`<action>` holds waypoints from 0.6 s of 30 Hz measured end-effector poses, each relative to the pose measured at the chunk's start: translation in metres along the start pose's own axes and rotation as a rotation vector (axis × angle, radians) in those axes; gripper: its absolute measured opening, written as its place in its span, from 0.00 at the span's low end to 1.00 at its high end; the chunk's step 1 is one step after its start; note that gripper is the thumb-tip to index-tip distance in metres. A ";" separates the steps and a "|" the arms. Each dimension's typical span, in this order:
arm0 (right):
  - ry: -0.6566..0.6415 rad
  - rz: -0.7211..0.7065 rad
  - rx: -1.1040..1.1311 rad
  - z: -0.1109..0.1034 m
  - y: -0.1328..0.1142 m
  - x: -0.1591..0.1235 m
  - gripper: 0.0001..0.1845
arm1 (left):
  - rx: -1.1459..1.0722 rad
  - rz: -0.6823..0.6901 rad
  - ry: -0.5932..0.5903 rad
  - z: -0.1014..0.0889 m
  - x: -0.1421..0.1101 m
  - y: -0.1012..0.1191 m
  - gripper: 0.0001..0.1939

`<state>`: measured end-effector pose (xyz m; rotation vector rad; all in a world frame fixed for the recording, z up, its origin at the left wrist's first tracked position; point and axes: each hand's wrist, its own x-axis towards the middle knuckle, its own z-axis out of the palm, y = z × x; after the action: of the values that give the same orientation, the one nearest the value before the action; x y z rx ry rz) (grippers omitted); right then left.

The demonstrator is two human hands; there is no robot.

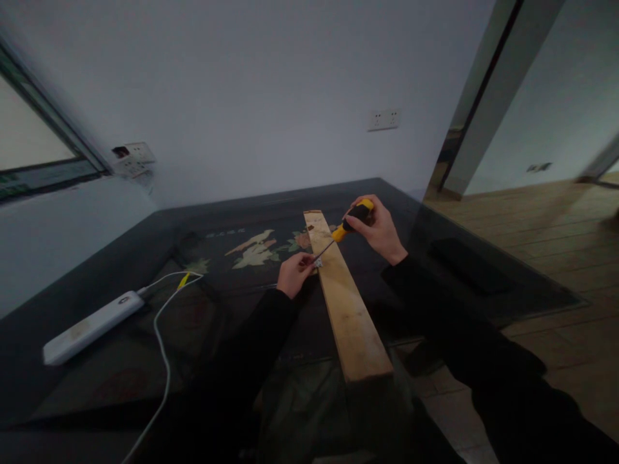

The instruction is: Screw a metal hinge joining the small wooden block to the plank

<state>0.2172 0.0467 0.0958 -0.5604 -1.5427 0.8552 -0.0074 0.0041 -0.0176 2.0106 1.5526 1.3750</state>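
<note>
Screwdriver angled down to a small piece at the board's edge, one hand at each end of the tool

The right hand (380,233) grasps a screwdriver with a yellow-and-black handle and thin metal shaft (340,233), fingers wrapped over the grip from above. It holds the tool aslant, so the shaft runs down and leftward across a long, pale wooden board (348,303); gripping by the handle probably gives the best purchase for turning or pushing.

The left hand (291,275) comes in from the other side, its thumb and fingertips pinched on a small, pale, speckled piece (318,263) at the board's left edge, right by the screwdriver's tip. That grip seems meant to steady the piece and guide the tip; whether a screw sits between the fingers is too small to tell.

The board lies flat, pointing away from the person, on a dark, glossy surface (217,216) decorated with painted birds and flowers. Its near end seems to jut past the surface's edge above dark green cloth (309,399), perhaps to bring it within easy reach of both arms.

A long white power strip (91,327), with a white cable (167,367) bearing a yellow tag (184,280), lies well to the left, apart from the work.
</note>
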 end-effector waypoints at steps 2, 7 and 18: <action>-0.105 -0.041 -0.064 0.003 -0.008 0.007 0.18 | -0.006 -0.015 -0.001 0.000 0.000 0.001 0.07; -0.458 -0.201 -0.299 0.029 -0.035 0.028 0.22 | -0.038 -0.063 0.012 0.000 -0.001 -0.001 0.06; -0.759 -0.391 -0.570 0.071 -0.058 0.055 0.17 | -0.055 -0.027 0.008 -0.008 0.003 -0.005 0.05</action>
<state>0.1456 0.0388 0.1748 -0.3104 -2.5245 0.3083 -0.0164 0.0057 -0.0154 1.9475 1.5224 1.4021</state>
